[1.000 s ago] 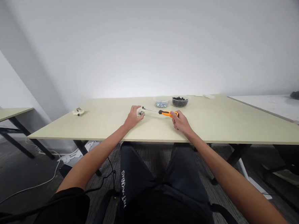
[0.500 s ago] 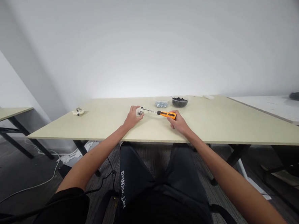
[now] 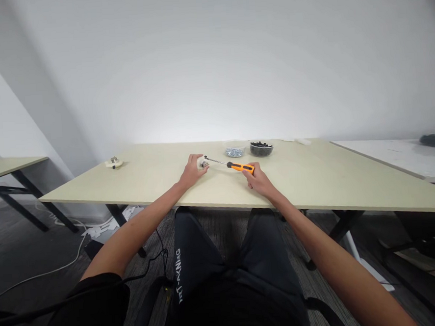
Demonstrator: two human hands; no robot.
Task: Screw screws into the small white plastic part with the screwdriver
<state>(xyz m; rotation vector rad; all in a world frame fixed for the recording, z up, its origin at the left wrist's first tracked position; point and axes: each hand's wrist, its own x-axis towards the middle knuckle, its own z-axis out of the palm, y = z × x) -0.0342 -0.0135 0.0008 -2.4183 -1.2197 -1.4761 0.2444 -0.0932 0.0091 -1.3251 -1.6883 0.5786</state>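
My left hand (image 3: 191, 172) is closed around a small whitish round fitting with metal parts (image 3: 203, 163), holding it just above or on the table; its far side is hidden by my fingers. In my right hand (image 3: 258, 178) is a screwdriver (image 3: 242, 167) with an orange and black handle, my fingers wrapped round the grip. Its metal shaft points left toward the fitting. At the shaft's end sits a small black piece (image 3: 206, 157), right by the fitting's upper edge; whether it touches cannot be made out.
Behind the screwdriver stand a clear tub of small silvery pieces (image 3: 234, 152) and a clear bowl of black pieces (image 3: 261, 151). A similar whitish fitting (image 3: 113, 163) lies at the far left of the pale table (image 3: 151, 157). A white table (image 3: 382, 155) adjoins on the right.
The screwdriver and my right hand have shifted very slightly left. The black piece at the tip is a little closer to the fitting. My left hand stays nearly still.
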